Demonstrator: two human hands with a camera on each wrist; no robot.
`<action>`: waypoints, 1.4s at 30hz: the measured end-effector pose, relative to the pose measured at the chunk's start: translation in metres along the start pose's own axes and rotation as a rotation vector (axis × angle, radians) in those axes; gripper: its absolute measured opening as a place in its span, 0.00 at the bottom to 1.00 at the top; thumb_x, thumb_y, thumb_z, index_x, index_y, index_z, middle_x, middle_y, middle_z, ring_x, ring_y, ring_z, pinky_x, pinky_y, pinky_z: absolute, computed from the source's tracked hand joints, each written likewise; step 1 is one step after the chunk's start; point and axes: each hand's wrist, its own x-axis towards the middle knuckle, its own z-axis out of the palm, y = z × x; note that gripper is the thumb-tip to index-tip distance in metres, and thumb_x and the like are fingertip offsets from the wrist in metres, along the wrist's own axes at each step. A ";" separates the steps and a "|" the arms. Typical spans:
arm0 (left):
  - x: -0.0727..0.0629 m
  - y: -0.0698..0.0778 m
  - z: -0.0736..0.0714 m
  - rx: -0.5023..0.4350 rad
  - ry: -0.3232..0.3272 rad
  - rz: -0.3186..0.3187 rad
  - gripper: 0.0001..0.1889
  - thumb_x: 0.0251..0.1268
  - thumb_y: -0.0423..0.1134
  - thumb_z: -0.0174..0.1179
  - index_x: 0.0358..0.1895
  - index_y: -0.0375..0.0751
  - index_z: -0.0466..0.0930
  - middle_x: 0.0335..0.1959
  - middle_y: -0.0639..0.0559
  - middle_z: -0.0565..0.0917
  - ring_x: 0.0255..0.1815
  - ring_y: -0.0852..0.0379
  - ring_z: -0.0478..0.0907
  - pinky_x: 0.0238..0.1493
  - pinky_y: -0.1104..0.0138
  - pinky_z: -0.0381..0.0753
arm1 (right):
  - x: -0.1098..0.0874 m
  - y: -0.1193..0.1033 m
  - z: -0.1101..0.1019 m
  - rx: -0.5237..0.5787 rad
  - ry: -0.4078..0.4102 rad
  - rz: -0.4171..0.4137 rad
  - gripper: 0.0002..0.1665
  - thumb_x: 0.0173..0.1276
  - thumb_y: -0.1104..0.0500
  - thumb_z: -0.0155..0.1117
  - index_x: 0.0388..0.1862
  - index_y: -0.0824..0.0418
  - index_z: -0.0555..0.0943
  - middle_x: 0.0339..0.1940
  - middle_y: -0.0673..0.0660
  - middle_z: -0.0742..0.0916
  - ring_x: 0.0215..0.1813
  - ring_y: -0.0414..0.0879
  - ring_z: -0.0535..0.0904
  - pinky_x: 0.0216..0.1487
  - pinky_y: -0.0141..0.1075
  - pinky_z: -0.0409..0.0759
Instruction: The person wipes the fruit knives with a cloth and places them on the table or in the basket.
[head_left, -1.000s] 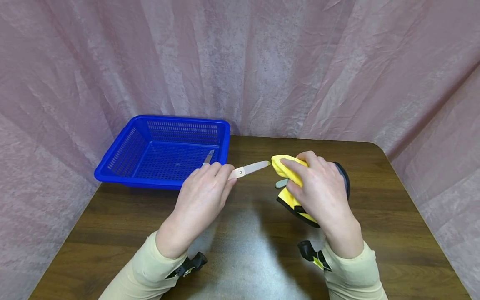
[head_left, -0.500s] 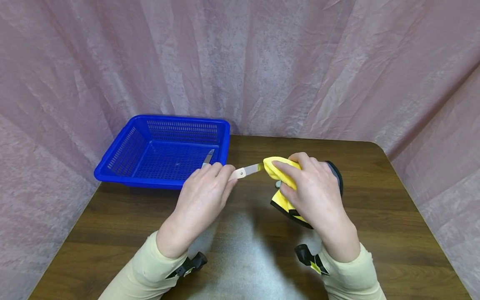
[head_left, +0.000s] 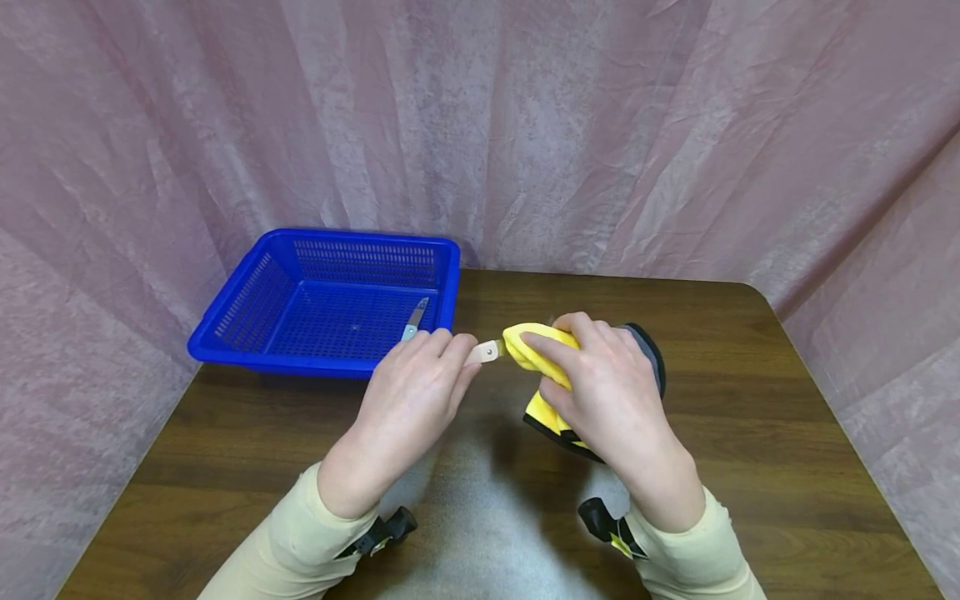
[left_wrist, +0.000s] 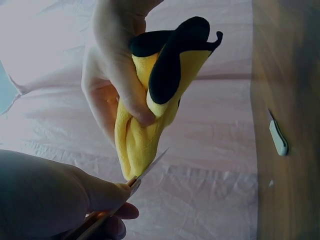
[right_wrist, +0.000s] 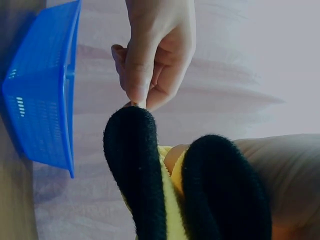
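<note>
My left hand [head_left: 412, 392] grips a folding knife [head_left: 483, 352] by its cream handle, the blade pointing right. A yellow cloth with dark edging [head_left: 538, 348] is pinched in my right hand [head_left: 606, 396]. In the head view the cloth is folded over the blade near the handle and hides most of it. The left wrist view shows a thin strip of blade [left_wrist: 154, 163] beside the cloth's lower end, close to my left thumb. Seen from the right wrist, the cloth's dark edging [right_wrist: 131, 165] covers the blade, just below my left fingertips.
A blue plastic basket [head_left: 322, 367] stands at the back left of the wooden table [head_left: 750, 433], with another folding knife [head_left: 416, 318] inside. One more light-handled knife [left_wrist: 278, 138] lies on the table in the left wrist view. A pink curtain [head_left: 525, 150] hangs behind.
My right hand has moved left with the cloth, from the blade's tip to near the handle, covering the blade. My left hand has barely moved.
</note>
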 end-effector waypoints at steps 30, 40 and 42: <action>0.001 0.001 0.001 0.020 0.004 0.011 0.10 0.79 0.41 0.71 0.49 0.39 0.84 0.31 0.52 0.79 0.29 0.48 0.77 0.29 0.60 0.75 | 0.001 -0.005 0.004 -0.015 -0.033 -0.011 0.33 0.59 0.63 0.86 0.65 0.49 0.91 0.54 0.60 0.86 0.47 0.59 0.84 0.51 0.53 0.79; 0.000 0.001 0.000 0.023 0.004 0.012 0.09 0.81 0.42 0.69 0.48 0.39 0.84 0.30 0.51 0.78 0.29 0.47 0.76 0.30 0.59 0.74 | 0.001 -0.004 0.004 -0.023 -0.039 -0.003 0.32 0.60 0.63 0.84 0.64 0.50 0.91 0.55 0.60 0.86 0.48 0.59 0.84 0.50 0.53 0.78; 0.000 0.001 0.000 0.022 0.003 0.012 0.09 0.81 0.41 0.69 0.48 0.39 0.84 0.30 0.52 0.78 0.29 0.47 0.76 0.29 0.60 0.74 | 0.000 -0.003 0.004 -0.020 -0.037 -0.003 0.32 0.60 0.64 0.83 0.64 0.50 0.91 0.55 0.60 0.86 0.48 0.59 0.84 0.50 0.53 0.79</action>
